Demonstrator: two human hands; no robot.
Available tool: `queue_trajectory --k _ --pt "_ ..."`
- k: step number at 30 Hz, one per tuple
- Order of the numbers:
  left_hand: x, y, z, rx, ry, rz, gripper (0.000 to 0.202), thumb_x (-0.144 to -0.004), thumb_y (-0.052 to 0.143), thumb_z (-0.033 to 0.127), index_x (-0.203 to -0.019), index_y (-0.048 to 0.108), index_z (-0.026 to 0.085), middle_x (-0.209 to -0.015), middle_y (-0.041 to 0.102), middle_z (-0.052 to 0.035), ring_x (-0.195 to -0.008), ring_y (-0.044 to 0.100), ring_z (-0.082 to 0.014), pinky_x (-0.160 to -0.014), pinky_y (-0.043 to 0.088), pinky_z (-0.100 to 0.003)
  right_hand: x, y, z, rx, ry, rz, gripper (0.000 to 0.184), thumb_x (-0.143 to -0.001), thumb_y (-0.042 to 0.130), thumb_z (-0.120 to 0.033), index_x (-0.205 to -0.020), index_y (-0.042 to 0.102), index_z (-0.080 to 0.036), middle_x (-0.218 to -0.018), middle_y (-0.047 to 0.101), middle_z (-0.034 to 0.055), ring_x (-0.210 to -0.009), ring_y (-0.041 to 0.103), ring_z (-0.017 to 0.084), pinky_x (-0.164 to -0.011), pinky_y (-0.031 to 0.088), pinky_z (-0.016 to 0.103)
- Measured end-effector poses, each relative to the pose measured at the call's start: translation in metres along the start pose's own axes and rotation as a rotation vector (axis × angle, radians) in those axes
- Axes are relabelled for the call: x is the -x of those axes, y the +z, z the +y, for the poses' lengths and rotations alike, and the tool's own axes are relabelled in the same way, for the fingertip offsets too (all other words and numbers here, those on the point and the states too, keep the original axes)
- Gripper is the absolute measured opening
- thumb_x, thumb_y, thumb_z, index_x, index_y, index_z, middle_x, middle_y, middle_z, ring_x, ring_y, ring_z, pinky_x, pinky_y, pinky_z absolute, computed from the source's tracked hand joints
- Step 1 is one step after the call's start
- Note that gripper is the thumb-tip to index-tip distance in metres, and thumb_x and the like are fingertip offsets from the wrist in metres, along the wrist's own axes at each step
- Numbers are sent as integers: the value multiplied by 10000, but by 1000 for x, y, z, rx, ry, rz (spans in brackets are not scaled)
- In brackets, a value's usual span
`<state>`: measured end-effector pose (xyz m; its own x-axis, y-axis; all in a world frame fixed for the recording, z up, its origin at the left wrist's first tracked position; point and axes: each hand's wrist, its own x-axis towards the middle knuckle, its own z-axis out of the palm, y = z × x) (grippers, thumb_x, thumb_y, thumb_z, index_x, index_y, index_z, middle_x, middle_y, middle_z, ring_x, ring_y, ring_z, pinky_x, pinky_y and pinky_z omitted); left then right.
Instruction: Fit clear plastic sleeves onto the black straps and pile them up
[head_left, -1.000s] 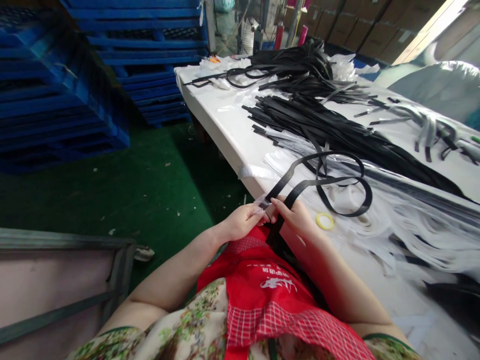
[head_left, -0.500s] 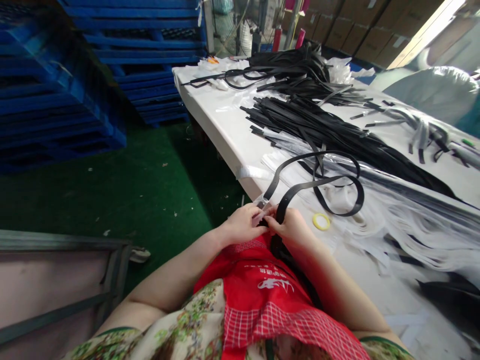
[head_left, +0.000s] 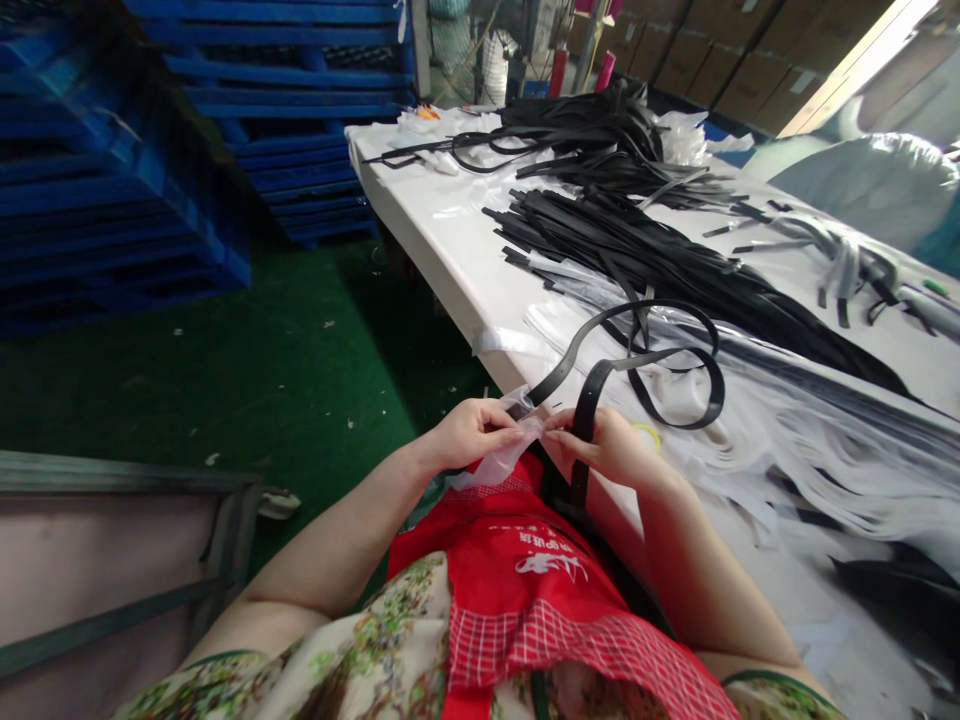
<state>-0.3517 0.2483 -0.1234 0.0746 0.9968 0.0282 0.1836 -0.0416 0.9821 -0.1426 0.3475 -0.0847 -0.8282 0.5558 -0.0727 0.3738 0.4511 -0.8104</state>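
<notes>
A black strap (head_left: 660,360) loops over the white table (head_left: 450,240) and hangs down past my red apron. My left hand (head_left: 472,432) pinches a clear plastic sleeve (head_left: 499,460) at the table's near edge, where one strap end meets it. My right hand (head_left: 611,448) is closed on the strap's other run, fingertips touching the sleeve. Under my right hand, a yellow tape roll (head_left: 654,432) peeks out on the table.
A long bundle of black straps (head_left: 675,265) lies across the table, with a tangled heap (head_left: 585,125) at the far end and clear bags (head_left: 825,450) at the right. Blue pallets (head_left: 150,150) stack at the left on green floor. A grey metal frame (head_left: 127,560) stands near left.
The clear sleeve has been drawn out and now hangs from my left hand. My right hand has shifted right along the strap, covering most of the yellow tape roll.
</notes>
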Motion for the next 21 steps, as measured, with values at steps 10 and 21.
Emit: queue_trajectory --k 10,21 --pt "0 3 -5 75 -46 93 207 -753 759 340 -739 772 134 -749 713 -68 -669 608 -149 -621 449 -242 -3 -4 -17 -367 -206 875 355 -935 509 -488 -940 679 -176 -524 600 -6 -469 570 133 -507 454 264" --pt "0 4 -3 76 16 -14 235 -777 741 348 -778 768 115 -810 706 -92 -753 619 -177 -703 468 -269 -10 2 -20 -425 -352 920 267 -940 537 -407 -920 686 -186 -523 616 -25 -452 579 119 -480 443 240"
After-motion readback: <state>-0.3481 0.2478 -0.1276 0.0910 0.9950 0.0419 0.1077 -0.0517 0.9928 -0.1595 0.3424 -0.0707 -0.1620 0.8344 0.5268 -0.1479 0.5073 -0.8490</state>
